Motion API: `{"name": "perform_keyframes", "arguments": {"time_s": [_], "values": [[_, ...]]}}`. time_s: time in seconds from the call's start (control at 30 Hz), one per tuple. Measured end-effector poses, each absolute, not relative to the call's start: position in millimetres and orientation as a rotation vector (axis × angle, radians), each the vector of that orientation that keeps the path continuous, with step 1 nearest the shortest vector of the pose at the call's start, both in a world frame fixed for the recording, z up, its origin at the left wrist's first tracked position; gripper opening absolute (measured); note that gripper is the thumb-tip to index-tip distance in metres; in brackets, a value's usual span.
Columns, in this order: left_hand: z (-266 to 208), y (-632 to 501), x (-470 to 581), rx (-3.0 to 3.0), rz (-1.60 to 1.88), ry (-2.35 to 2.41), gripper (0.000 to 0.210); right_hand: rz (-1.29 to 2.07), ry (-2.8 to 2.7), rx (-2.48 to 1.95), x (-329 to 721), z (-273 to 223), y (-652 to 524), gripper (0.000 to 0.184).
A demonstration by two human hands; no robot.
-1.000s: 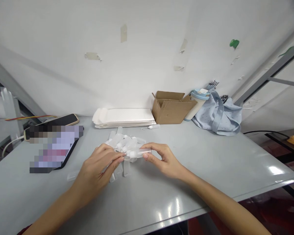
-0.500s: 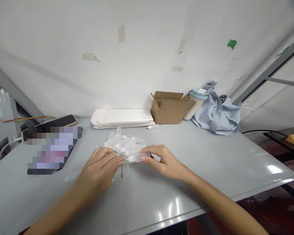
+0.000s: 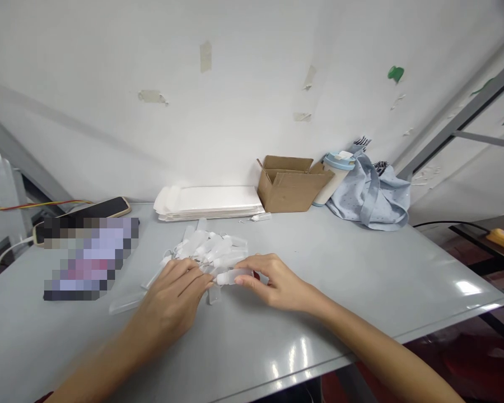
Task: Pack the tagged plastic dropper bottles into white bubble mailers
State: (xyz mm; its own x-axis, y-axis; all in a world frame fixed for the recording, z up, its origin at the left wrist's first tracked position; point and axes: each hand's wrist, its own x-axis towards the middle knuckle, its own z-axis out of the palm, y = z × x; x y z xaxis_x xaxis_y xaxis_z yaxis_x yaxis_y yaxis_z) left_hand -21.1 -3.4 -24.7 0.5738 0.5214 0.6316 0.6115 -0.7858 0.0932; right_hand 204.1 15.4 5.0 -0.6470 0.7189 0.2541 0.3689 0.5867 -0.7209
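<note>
My right hand (image 3: 273, 282) pinches the frosted clear end of a small plastic tube with a white collar (image 3: 227, 278) between thumb and fingers. The tube lies sideways, pointing left. My left hand (image 3: 178, 291) is closed at its left end, fingertips together; the thin tip there is mostly hidden by the fingers. Just behind both hands is a loose pile of similar translucent tubes (image 3: 212, 246), several with white collars and thin wire-like tips. A long clear plastic piece (image 3: 126, 303) rests left of my left wrist, and another clear piece (image 3: 214, 295) lies just under the held tube.
White flat cartons (image 3: 210, 198) are stacked by the wall, with one single tube (image 3: 261, 216) before them. Right of them stand an open brown cardboard box (image 3: 292, 190), a lidded cup (image 3: 334, 176) and a blue cloth bag (image 3: 373, 196). Two phone-like objects, partly blurred, lie left.
The held tube and my right hand have shifted slightly left and towards me. My left hand stays at the tube's left end. The view has moved a little.
</note>
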Motion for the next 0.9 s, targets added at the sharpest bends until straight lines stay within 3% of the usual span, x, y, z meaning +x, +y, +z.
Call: {"name": "perform_keyframes", "arguments": {"time_s": [0.9], "values": [[-15,0,-28,-2.618,-1.099,-1.033,0.01,1.057,-2.086,-0.918,209,9,18,0.026]]}}
